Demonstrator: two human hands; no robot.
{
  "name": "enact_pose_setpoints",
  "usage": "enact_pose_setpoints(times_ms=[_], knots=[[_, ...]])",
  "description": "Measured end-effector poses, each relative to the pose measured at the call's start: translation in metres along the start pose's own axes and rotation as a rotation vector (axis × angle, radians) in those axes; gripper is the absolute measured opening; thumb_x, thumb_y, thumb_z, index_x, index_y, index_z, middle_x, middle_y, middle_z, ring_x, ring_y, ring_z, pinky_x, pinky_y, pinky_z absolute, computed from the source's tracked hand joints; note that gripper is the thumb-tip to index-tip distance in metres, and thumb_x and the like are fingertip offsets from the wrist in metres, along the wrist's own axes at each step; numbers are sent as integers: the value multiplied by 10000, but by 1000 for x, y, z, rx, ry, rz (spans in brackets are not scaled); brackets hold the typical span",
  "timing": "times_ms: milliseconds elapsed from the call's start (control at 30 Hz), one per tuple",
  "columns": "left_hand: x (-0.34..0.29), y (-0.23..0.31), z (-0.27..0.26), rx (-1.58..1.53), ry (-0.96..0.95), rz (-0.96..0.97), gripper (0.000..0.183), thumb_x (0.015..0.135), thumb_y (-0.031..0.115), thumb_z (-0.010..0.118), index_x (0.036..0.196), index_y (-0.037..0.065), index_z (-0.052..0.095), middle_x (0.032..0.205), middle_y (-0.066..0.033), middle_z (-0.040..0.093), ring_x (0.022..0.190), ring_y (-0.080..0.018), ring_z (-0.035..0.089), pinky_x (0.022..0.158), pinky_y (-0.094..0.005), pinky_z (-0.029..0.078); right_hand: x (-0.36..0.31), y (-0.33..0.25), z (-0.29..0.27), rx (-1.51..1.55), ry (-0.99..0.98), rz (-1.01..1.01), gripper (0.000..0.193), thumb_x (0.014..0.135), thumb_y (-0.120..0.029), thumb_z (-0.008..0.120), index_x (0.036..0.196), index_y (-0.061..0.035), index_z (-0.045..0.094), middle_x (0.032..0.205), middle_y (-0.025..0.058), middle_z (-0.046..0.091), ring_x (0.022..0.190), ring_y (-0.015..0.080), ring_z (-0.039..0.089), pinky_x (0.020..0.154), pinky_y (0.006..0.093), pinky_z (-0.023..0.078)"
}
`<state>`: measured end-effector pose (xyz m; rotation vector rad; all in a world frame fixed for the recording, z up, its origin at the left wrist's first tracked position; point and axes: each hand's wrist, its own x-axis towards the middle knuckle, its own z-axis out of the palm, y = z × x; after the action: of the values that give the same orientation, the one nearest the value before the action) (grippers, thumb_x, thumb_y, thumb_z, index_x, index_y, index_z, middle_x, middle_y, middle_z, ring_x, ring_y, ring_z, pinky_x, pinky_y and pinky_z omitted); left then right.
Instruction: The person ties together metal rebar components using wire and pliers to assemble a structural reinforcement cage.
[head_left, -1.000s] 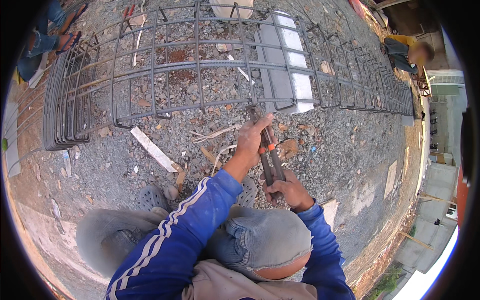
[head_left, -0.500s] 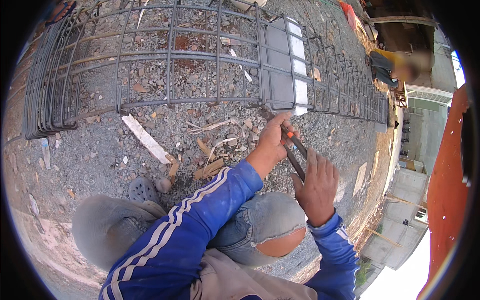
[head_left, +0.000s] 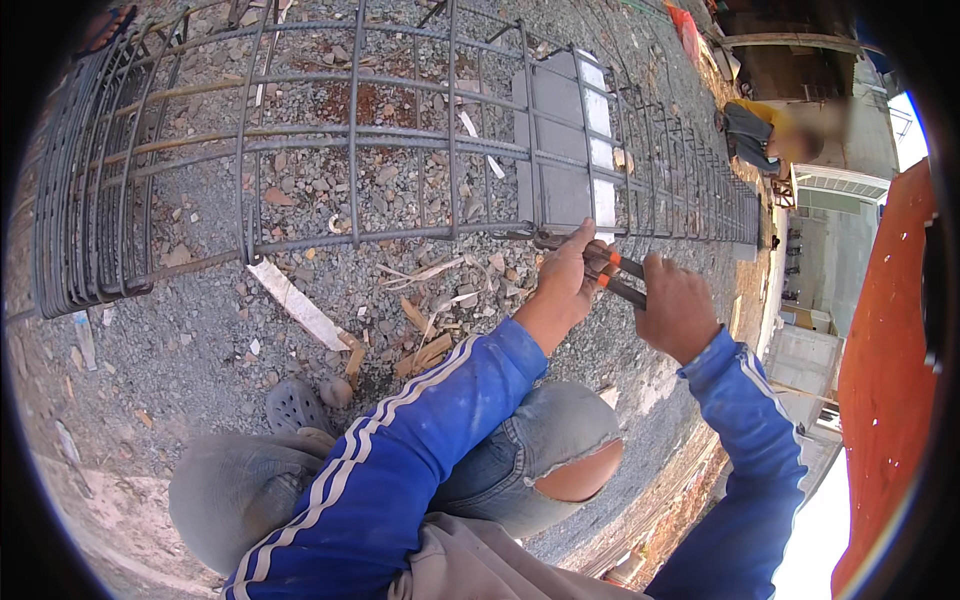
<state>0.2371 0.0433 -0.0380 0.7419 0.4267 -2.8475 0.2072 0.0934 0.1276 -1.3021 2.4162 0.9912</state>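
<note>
Steel pincers (head_left: 613, 259), dark w/ 2 orange bands, are sitting b/w both hands, slim handles standing slightly apart, head pointing L at the near bar of the rebar cage (head_left: 452, 120); can't tell if jaws are biting. L hand (head_left: 565, 275) is holding the pincers nr the head, fingers bent round, thumb stretching up; R hand (head_left: 678, 308) is gripping the handle ends in a fist. Cage is showing long ribbed bars + bent rectangular hoops. Smooth grey slab (head_left: 562, 125) w/ white edge is lying behind the bars. Coarse gravel (head_left: 200, 350) is covering the ground, pale flat strip (head_left: 295, 305) lying nr cage.
</note>
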Motion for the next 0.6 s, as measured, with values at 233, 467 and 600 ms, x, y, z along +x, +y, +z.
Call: enact_pose_setpoints(times_ms=[233, 467, 600], knots=[[10, 3, -79, 1075, 141, 417, 329, 864, 315, 732, 715, 46, 613, 599, -51, 599, 454, -140, 532, 419, -333, 418, -14, -123, 199, 1250, 77, 337, 304, 781, -167, 640, 989, -3, 490, 903, 258, 620, 854, 450, 623, 735, 481, 480], [20, 30, -105, 1346, -12, 515, 253, 876, 256, 704, 844, 11, 653, 625, -23, 604, 586, -117, 604, 568, -279, 486, 51, -179, 276, 1658, 480, 106, 399, 816, -152, 633, 1137, 11, 464, 1032, 252, 611, 970, 390, 629, 813, 443, 482], [-2, 32, -94, 1132, -42, 289, 276, 877, 256, 691, 970, 5, 622, 699, -19, 598, 604, -130, 613, 579, -278, 513, -1, -132, 228, 1589, -119, 112, 582, 819, -192, 643, 1288, 45, 394, 1035, 255, 613, 995, 410, 618, 858, 418, 479]])
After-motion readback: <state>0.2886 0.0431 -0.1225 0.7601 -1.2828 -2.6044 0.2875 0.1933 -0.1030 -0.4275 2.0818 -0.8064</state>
